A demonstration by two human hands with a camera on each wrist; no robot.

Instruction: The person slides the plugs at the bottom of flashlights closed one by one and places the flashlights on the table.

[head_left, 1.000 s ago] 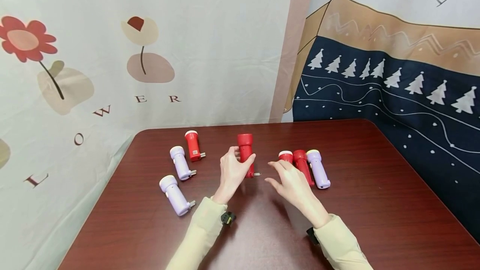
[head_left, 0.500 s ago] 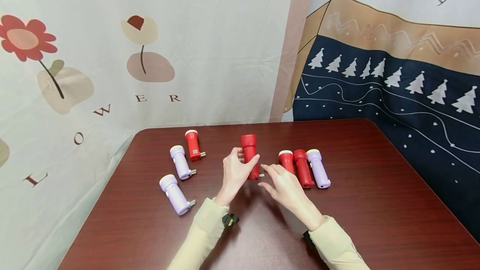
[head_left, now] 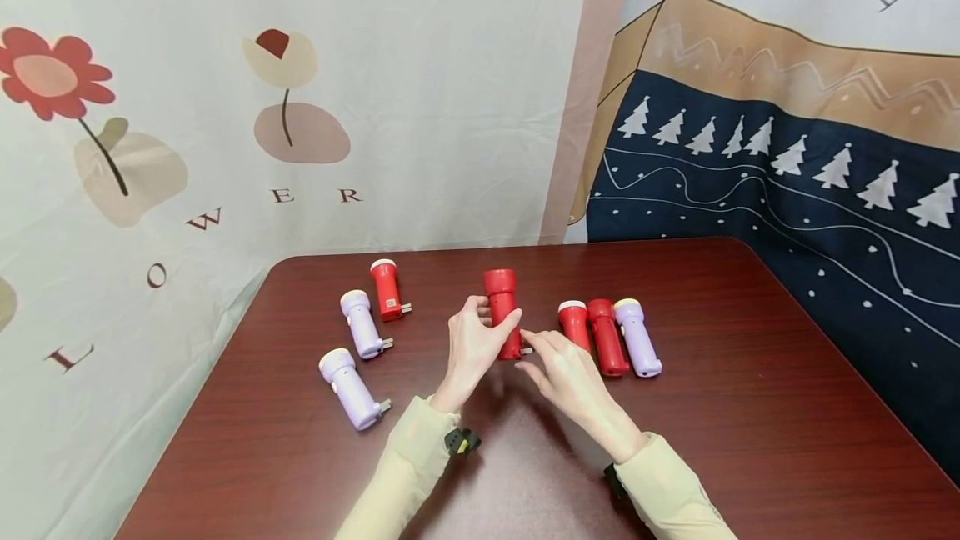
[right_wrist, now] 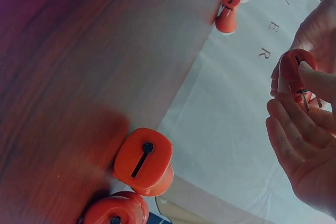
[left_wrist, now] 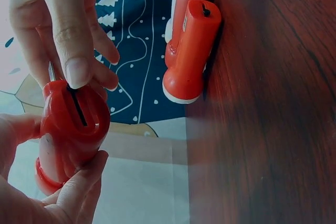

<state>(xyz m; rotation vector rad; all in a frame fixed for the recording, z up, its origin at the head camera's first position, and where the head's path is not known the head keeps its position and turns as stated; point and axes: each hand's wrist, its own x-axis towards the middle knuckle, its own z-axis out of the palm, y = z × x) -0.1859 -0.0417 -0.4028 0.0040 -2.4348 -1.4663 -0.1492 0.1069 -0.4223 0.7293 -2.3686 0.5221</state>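
My left hand (head_left: pixel 472 348) grips a red flashlight (head_left: pixel 500 283) above the middle of the table, its wide head pointing away. Metal plug prongs (right_wrist: pixel 305 100) stick out sideways from its near end. In the left wrist view, a black slot (left_wrist: pixel 77 106) runs across that end. My right hand (head_left: pixel 566 369) is beside it, with the thumb (left_wrist: pixel 77 72) touching the end at the slot. The right hand's other fingers reach out near the prongs, fairly straight. Whether they touch the prongs I cannot tell.
Right of my hands lie a white-rimmed red flashlight (head_left: pixel 574 323), an all-red one (head_left: pixel 606 338) and a purple one (head_left: pixel 637 340), side by side. At left lie a red flashlight (head_left: pixel 387 292) and two purple ones, one farther (head_left: pixel 362 327) and one nearer (head_left: pixel 352 394), prongs out.
The left hand has moved slightly right with the red flashlight. The right hand has moved left, up to the flashlight's near end. The flashlights on the table have stayed put.
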